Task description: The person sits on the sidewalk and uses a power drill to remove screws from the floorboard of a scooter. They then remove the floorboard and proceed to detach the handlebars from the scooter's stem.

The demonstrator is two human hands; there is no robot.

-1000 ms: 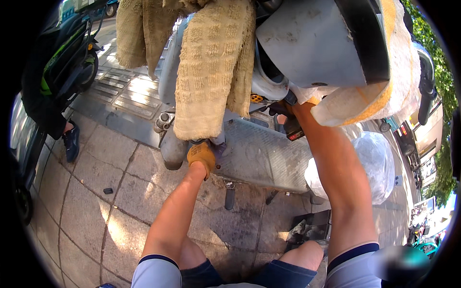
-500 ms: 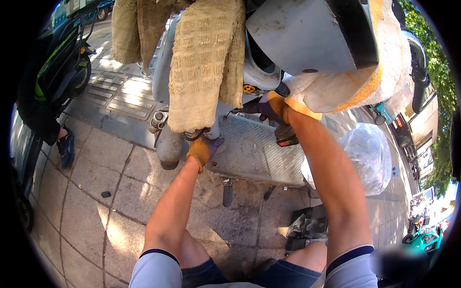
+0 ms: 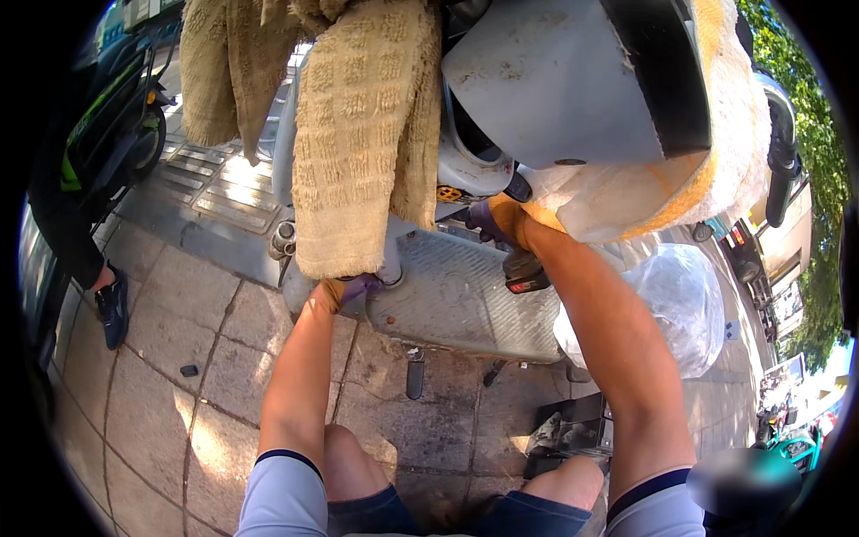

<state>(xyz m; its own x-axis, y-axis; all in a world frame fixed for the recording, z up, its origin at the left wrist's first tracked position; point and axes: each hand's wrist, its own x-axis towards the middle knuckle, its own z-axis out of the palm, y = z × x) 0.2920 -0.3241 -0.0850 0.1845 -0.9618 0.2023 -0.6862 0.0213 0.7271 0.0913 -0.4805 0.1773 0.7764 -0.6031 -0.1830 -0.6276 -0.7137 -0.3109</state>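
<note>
A grey scooter stands sideways before me, its footboard (image 3: 465,286) dusty and ribbed. My right hand (image 3: 506,222), in a purple and orange glove, is closed round the grip of a cordless power tool (image 3: 525,271). The tool's battery end hangs over the footboard, while its front end is hidden behind the scooter's bodywork. My left hand (image 3: 353,291), gloved alike, is at the footboard's left end, under the hem of a beige towel (image 3: 349,161). The towel covers part of that hand, and its fingers do not show clearly.
A grey and black scooter panel (image 3: 555,89) overhangs my right hand, beside a white and orange cloth (image 3: 662,197). A clear plastic bag (image 3: 676,304) bulges beyond my right forearm. Below it sits a dark box (image 3: 573,425). A person's shoe (image 3: 112,309) is at the left, by a parked scooter.
My left hand has shifted left and down, further under the towel. My right hand keeps hold of the power tool, nearly in place. The view has tilted slightly.
</note>
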